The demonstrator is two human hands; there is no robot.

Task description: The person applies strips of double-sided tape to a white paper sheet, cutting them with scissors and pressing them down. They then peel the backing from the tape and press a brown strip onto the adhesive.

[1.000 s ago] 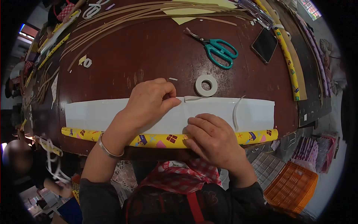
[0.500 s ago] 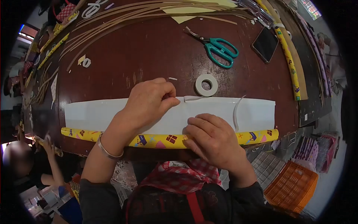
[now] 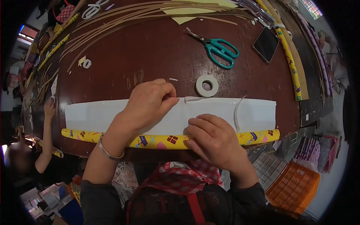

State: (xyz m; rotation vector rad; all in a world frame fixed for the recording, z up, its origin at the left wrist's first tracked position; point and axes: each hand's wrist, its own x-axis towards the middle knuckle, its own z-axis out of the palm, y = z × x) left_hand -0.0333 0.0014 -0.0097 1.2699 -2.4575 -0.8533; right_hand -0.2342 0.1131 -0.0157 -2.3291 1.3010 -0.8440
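A sheet of wrapping paper (image 3: 258, 114) lies white side up along the table's near edge. Its near side is rolled into a yellow patterned tube (image 3: 161, 141). My left hand (image 3: 148, 103) reaches across the sheet, thumb and forefinger pinched together at its far edge; whatever is between them is hidden. My right hand (image 3: 215, 138) is closed over the rolled edge, fingers together on the white side and thumb on the yellow roll. A roll of white tape (image 3: 207, 86) touches the far edge, with a short strip (image 3: 192, 99) beside it. Another loose, curved strip (image 3: 236, 116) rests on the sheet.
Green-handled scissors (image 3: 221, 50) lie beyond the tape, and a phone (image 3: 266, 45) is to their right. Long brown strips (image 3: 142, 17) cross the far side. Yellow rolled paper (image 3: 288, 63) lines the right edge. An orange crate (image 3: 292, 187) stands below right. A co-worker's arm (image 3: 47, 138) is at left.
Both my hands and the paper stay in place. At the left, the co-worker's raised hand has moved up and forward to the table's edge.
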